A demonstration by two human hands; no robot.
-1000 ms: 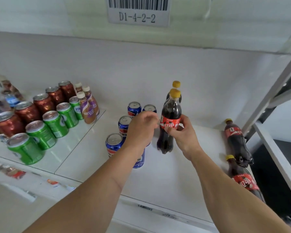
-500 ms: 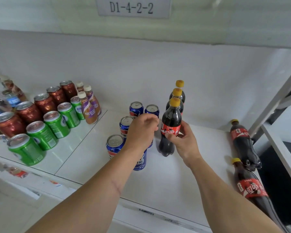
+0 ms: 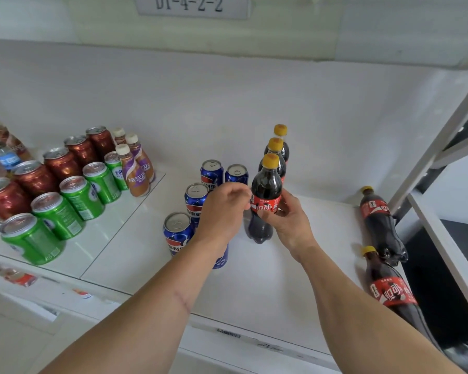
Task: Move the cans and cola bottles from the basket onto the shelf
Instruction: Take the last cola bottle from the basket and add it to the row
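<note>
A cola bottle with a yellow cap and red label stands on the white shelf, at the front of a row with two more cola bottles behind it. My right hand grips it at the label from the right. My left hand has its fingers curled against the left side of the label. Several blue cola cans stand just left of the bottle, one partly hidden under my left wrist. The basket is out of view.
Two more cola bottles lie on their sides at the shelf's right end by the metal upright. Green cans, red cans and small coffee bottles fill the left section.
The held bottle has come down a little and now stands upright in line with the bottles behind. Both hands have stayed on it. My view has shifted slightly.
</note>
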